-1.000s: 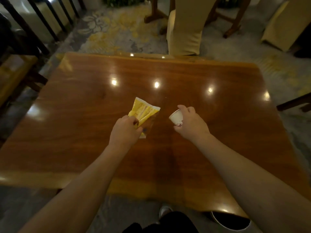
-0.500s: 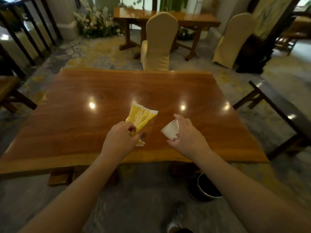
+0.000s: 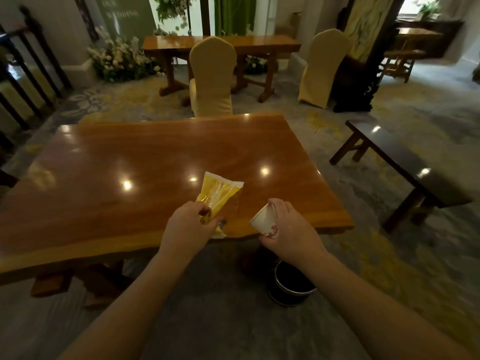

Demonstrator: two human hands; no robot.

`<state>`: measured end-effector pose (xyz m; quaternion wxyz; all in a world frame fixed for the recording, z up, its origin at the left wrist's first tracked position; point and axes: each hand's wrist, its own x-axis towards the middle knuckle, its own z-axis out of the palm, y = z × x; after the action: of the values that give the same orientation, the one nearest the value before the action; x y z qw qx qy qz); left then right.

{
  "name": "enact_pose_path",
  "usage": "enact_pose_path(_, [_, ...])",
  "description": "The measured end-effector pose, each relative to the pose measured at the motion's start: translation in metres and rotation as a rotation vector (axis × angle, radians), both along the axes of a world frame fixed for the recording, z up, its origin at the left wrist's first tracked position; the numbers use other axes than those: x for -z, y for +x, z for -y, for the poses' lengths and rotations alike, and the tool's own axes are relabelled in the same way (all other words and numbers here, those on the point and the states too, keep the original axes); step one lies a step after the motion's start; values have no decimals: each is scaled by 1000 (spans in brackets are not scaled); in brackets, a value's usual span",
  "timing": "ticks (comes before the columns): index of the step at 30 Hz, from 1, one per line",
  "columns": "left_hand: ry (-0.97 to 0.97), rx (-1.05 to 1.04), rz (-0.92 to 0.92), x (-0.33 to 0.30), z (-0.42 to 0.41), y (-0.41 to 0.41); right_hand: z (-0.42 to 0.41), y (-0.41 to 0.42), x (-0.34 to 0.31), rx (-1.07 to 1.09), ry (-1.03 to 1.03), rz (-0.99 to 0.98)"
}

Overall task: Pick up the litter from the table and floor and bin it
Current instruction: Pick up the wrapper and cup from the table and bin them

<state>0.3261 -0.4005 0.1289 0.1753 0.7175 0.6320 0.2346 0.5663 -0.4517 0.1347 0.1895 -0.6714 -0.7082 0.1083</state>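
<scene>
My left hand (image 3: 188, 224) grips the lower end of a yellow plastic wrapper (image 3: 219, 194), which sticks up and away over the near edge of the glossy wooden table (image 3: 109, 183). My right hand (image 3: 289, 231) holds a small white paper cup (image 3: 265, 221) with a red pattern, tipped on its side with its mouth facing left. Both hands hover at the table's near right edge. A dark round bin (image 3: 289, 285) with a pale rim stands on the floor just below my right wrist, partly hidden by my forearm.
A covered chair (image 3: 211, 79) stands at the table's far side, a second one (image 3: 320, 68) further right. A dark bench (image 3: 405, 162) runs along the right. Another wooden table (image 3: 220, 46) and flowers (image 3: 119, 58) stand at the back. Black railings (image 3: 23, 81) line the left.
My view has pulled back from the table and lifted, showing more of the room. Both hands have come back to the table's near edge with the wrapper and cup; the bin has come into fuller view.
</scene>
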Motion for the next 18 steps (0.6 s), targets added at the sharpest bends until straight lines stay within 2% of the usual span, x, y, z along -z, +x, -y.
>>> enact_pose_path(10, [-48,-86,18,11,77,173,53,186,2,-18,-58,-26])
enact_pose_path(18, [-125,-99,-2,43,92,233,61,248,26,-17,-202,-28])
